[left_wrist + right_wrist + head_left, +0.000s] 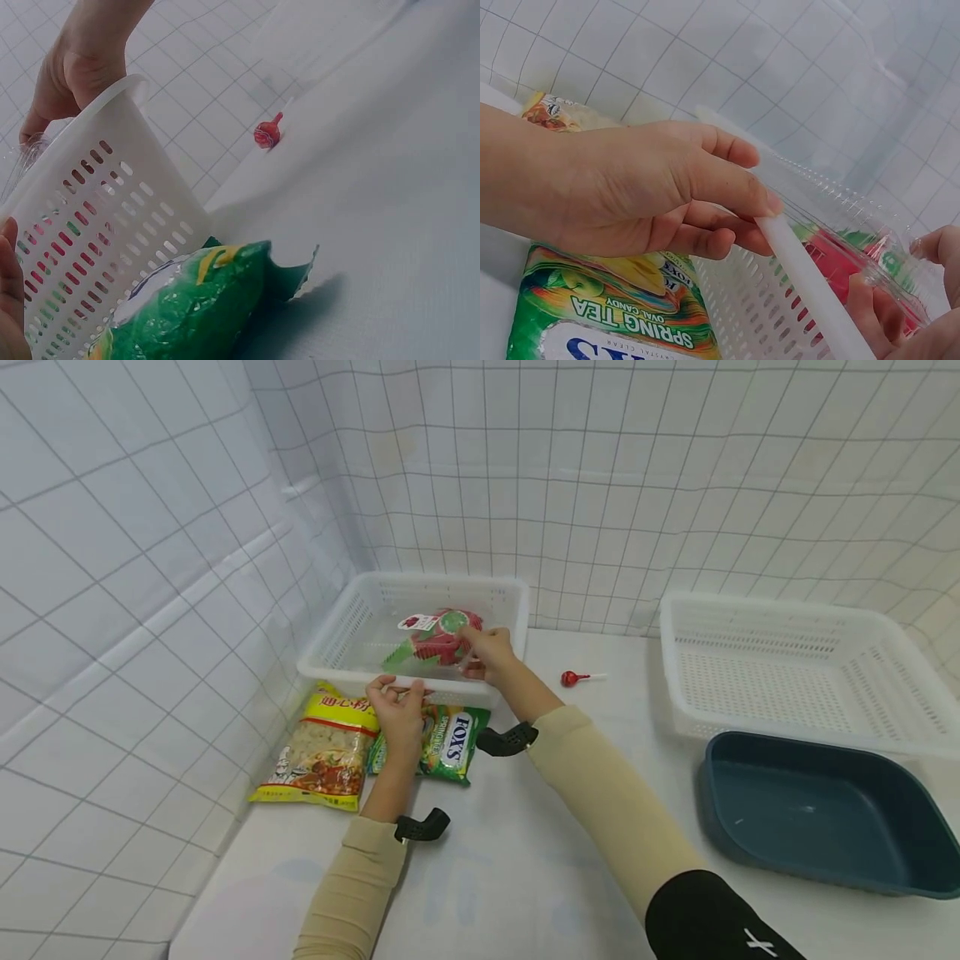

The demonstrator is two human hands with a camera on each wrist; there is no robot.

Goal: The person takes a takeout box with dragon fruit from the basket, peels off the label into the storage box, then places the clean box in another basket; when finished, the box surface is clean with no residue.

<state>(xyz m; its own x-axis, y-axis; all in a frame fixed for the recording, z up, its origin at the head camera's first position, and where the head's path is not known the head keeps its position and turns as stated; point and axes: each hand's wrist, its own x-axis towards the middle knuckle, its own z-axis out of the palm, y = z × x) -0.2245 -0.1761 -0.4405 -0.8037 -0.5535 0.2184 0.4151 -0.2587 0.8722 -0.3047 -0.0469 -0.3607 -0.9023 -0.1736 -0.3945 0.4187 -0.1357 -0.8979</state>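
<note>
My left hand (401, 718) pinches the near rim of the left white basket (337, 675), thumb on top and fingers against the outer wall. Inside that basket, my right hand (491, 656) grips the edge of a clear plastic box (847, 196) with red and green contents and a white label. Below the left hand lies a green Fox's candy bag (453, 745), partly covered by the wrist and basket rim. Left of it sits a yellow-edged pasta bag (326, 756). A red lollipop (572, 679) rests to the right of the basket.
Another white basket (678, 693) stands at the right, with a dark blue basin (817, 827) in front of it. White gridded cloth (585, 468) rises behind and on the left side of the white table (517, 877).
</note>
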